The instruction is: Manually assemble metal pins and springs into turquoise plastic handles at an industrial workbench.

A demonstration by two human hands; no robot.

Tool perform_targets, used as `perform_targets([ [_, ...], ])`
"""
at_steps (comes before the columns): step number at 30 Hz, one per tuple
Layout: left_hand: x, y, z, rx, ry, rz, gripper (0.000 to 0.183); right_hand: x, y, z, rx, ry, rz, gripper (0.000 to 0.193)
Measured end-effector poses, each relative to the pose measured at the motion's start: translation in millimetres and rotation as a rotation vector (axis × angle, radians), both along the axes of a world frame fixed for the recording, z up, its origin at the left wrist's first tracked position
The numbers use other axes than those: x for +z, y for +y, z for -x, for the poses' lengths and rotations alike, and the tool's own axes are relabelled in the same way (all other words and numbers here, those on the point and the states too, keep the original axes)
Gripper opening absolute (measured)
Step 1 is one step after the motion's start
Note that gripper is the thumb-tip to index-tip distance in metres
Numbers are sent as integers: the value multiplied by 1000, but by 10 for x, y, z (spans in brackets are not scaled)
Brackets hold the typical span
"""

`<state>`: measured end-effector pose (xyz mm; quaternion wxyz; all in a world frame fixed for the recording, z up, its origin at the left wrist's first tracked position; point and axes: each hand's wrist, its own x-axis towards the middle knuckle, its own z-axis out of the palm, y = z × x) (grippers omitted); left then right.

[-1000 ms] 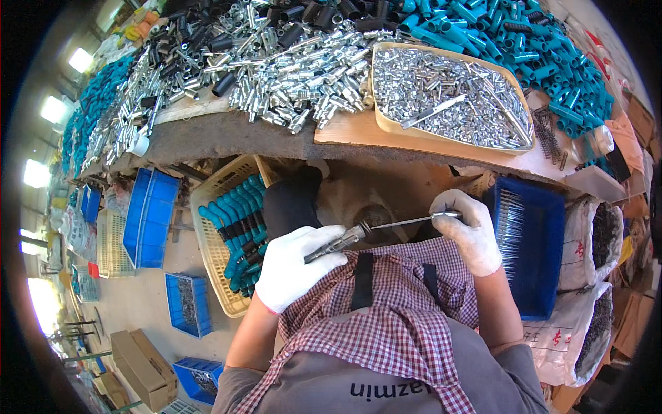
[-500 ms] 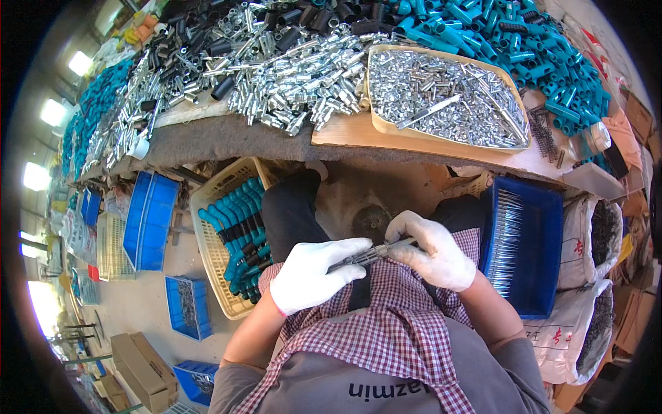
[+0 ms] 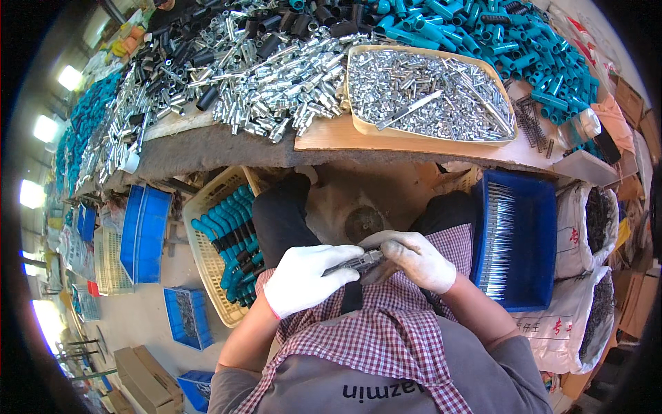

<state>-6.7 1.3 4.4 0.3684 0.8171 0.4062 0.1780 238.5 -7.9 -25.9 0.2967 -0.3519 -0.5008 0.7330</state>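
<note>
My left hand (image 3: 301, 278), in a white glove, is closed around several slim grey metal parts (image 3: 361, 261) that lie side by side over my lap. Their right ends stick out past my left fingers and thumb. There the fingers of my right hand (image 3: 422, 263), also gloved, close around the ends of the parts. Motion smears the right fingertips, and the exact shape of the parts is partly hidden by both gloves. A checked apron (image 3: 386, 331) spreads beneath my hands.
A tray (image 3: 441, 136) of small metal pieces stands on the bench, beside heaps of silver fittings (image 3: 276, 103) and teal sleeves (image 3: 483, 34). At my left is a yellow crate (image 3: 238, 312) of teal-handled tools; at my right, a blue bin (image 3: 536, 241) holds thin metal shafts.
My right hand has turned, and its fingers now curl over the right ends of the metal parts. The left hand keeps its hold. The whole view has shifted slightly.
</note>
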Motion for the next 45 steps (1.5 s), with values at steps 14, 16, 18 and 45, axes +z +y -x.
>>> perform_targets([
  [14, -55, 53, -67, -25, 33, -43, 43, -180, -8, -8, -34, -26, -38, 50],
  [16, -54, 60, -76, -25, 30, -22, 42, -252, 8, 0, -9, -70, -189, 54],
  [18, -82, 63, -74, -12, -7, 0, 38, -312, 42, -5, 15, -75, -253, 58],
  [45, -144, 198, -318, 198, -86, 113, 37, 359, 3025, -2971, -614, -1720, -619, 37],
])
